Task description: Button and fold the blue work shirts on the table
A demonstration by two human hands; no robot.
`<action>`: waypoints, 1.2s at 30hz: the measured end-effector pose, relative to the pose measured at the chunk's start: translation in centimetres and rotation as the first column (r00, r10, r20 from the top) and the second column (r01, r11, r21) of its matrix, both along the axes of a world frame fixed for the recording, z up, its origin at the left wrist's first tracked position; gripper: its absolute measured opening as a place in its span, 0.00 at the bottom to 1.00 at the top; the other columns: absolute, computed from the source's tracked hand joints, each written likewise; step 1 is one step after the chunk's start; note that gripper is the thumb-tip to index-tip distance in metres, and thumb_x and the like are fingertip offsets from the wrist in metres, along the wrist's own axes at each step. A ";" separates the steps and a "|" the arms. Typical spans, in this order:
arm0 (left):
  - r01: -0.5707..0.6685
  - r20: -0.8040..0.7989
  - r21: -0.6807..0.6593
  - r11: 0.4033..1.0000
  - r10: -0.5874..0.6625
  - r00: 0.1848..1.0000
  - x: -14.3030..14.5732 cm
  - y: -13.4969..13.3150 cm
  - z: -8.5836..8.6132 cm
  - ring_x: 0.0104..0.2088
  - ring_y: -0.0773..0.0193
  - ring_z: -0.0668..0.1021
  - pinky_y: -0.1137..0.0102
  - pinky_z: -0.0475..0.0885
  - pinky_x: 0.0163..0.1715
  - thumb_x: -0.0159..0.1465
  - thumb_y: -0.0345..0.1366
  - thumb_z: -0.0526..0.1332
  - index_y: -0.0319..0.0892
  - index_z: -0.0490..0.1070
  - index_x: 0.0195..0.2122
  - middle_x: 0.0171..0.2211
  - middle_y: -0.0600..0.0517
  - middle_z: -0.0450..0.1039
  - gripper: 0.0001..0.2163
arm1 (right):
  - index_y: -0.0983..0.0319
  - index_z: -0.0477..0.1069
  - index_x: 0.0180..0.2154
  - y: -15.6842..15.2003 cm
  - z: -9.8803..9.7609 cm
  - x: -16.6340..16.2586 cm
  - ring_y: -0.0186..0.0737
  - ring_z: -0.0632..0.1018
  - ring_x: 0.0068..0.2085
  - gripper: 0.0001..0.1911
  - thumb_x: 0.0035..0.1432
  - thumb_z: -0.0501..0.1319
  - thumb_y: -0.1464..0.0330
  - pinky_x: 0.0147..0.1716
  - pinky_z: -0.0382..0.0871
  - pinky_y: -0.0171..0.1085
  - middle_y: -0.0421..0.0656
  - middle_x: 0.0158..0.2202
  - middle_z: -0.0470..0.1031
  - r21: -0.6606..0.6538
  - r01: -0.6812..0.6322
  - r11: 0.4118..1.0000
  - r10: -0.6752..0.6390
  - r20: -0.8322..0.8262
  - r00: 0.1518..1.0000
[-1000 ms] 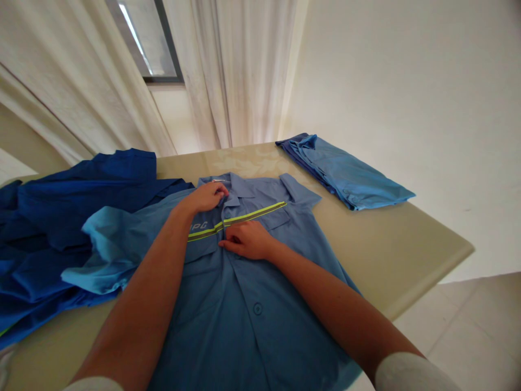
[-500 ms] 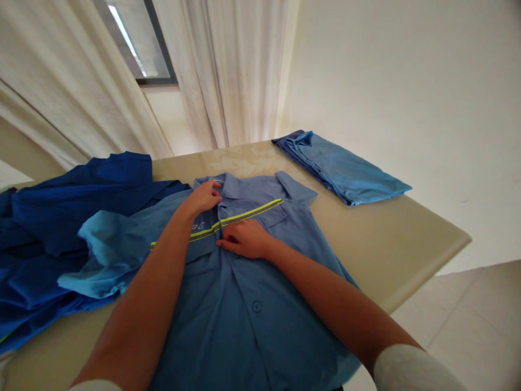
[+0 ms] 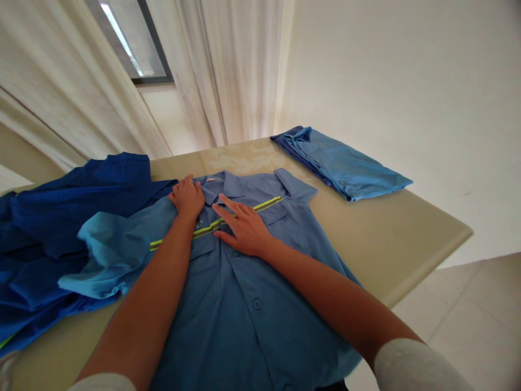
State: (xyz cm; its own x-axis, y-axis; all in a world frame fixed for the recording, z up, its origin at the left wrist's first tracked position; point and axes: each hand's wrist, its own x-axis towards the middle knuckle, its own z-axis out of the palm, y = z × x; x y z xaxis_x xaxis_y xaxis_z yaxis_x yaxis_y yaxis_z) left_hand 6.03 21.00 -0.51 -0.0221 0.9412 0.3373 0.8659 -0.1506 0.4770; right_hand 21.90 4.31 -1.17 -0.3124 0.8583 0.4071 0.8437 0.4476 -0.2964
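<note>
A blue work shirt with a yellow-green reflective stripe lies face up on the beige table, collar away from me. My left hand rests with curled fingers on the shirt's left shoulder beside the collar; whether it grips the cloth I cannot see. My right hand lies flat on the chest over the stripe, fingers stretched toward the collar. The shirt's left sleeve spreads out to the left, showing a lighter blue.
A heap of darker blue garments covers the table's left side. A folded stack of light blue shirts sits at the far right corner. White curtains hang behind the table. The table edge and floor are to the right.
My left hand has slid left from the collar's front to the shoulder. My right hand has opened from a pinch at the placket and now lies flat, fingers extended.
</note>
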 end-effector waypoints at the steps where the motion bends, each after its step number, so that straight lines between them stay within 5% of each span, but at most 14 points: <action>1: -0.017 0.013 -0.037 0.999 0.017 1.000 -0.2 0.1 -0.2 0.65 0.36 0.69 0.41 0.59 0.63 0.72 0.39 0.51 0.41 0.68 0.65 0.63 0.33 0.71 0.22 | 0.57 0.55 0.74 0.0 0.0 0.0 0.53 0.63 0.71 0.37 0.72 0.58 0.50 0.66 0.62 0.52 0.52 0.76 0.53 0.003 -0.007 1.000 0.007 0.006 1.000; 7: -0.003 0.097 -0.044 0.999 0.007 0.995 -1.0 1.1 -0.9 0.63 0.40 0.72 0.46 0.62 0.63 0.70 0.42 0.58 0.44 0.71 0.62 0.61 0.38 0.73 0.21 | 0.56 0.54 0.75 0.1 0.0 -0.1 0.52 0.56 0.75 0.36 0.73 0.56 0.49 0.70 0.54 0.52 0.48 0.77 0.53 0.014 -0.053 0.999 0.051 0.087 0.995; 13: -0.059 0.219 0.072 0.996 0.042 0.975 -1.2 1.5 -1.5 0.53 0.51 0.78 0.57 0.70 0.59 0.66 0.39 0.62 0.42 0.76 0.49 0.51 0.43 0.78 0.12 | 0.60 0.61 0.70 0.4 -0.6 -0.4 0.52 0.67 0.68 0.34 0.74 0.55 0.48 0.69 0.54 0.55 0.52 0.69 0.68 0.001 0.026 1.000 -0.026 0.077 0.997; 16: -0.051 0.282 0.104 0.993 0.020 0.959 -1.3 1.4 -1.5 0.48 0.53 0.79 0.62 0.72 0.55 0.66 0.39 0.62 0.41 0.75 0.46 0.45 0.45 0.79 0.10 | 0.61 0.65 0.68 0.3 -0.4 -0.3 0.53 0.67 0.67 0.32 0.73 0.55 0.49 0.69 0.54 0.55 0.53 0.71 0.65 0.033 0.042 0.999 -0.044 0.078 0.996; 21: -0.031 0.291 0.111 0.993 -0.002 0.957 -1.3 1.3 -1.5 0.46 0.54 0.80 0.62 0.73 0.53 0.67 0.39 0.61 0.41 0.75 0.45 0.44 0.46 0.80 0.10 | 0.56 0.56 0.73 0.2 -0.4 -0.3 0.53 0.58 0.74 0.36 0.73 0.56 0.48 0.69 0.53 0.54 0.48 0.76 0.54 0.046 -0.005 0.999 0.001 0.104 0.995; 27: -0.040 0.249 0.064 0.997 0.023 0.968 -1.3 1.8 -1.7 0.49 0.52 0.81 0.59 0.73 0.55 0.69 0.42 0.59 0.42 0.76 0.50 0.48 0.44 0.80 0.14 | 0.61 0.52 0.74 0.9 -1.1 -0.2 0.54 0.69 0.67 0.40 0.72 0.54 0.45 0.68 0.56 0.54 0.55 0.68 0.68 -0.039 -0.025 0.999 0.026 0.034 0.999; 31: 0.099 0.170 -0.091 0.991 -0.082 0.982 -1.5 1.7 -1.0 0.52 0.47 0.80 0.53 0.71 0.58 0.60 0.46 0.69 0.44 0.78 0.51 0.48 0.45 0.82 0.20 | 0.65 0.58 0.71 1.2 -1.1 -0.1 0.55 0.70 0.65 0.40 0.72 0.55 0.44 0.67 0.58 0.52 0.56 0.66 0.70 -0.039 -0.049 0.998 0.050 0.033 0.998; 36: 0.353 0.365 -0.165 0.921 -0.276 0.889 -2.9 1.2 2.5 0.44 0.53 0.82 0.61 0.77 0.48 0.51 0.39 0.71 0.41 0.79 0.50 0.43 0.47 0.83 0.24 | 0.63 0.65 0.67 1.3 -0.8 0.1 0.54 0.72 0.64 0.36 0.71 0.57 0.45 0.65 0.61 0.52 0.54 0.65 0.71 -0.030 -0.079 0.996 0.080 0.017 0.997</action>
State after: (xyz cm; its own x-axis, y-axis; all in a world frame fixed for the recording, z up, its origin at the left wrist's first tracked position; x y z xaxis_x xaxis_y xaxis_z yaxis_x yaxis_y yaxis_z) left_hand 3.13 22.21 2.00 0.2147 0.9657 0.1457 0.5780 -0.2459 0.7781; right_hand 22.02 5.65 -2.00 -0.3873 0.8418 0.3760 0.8111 0.5050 -0.2952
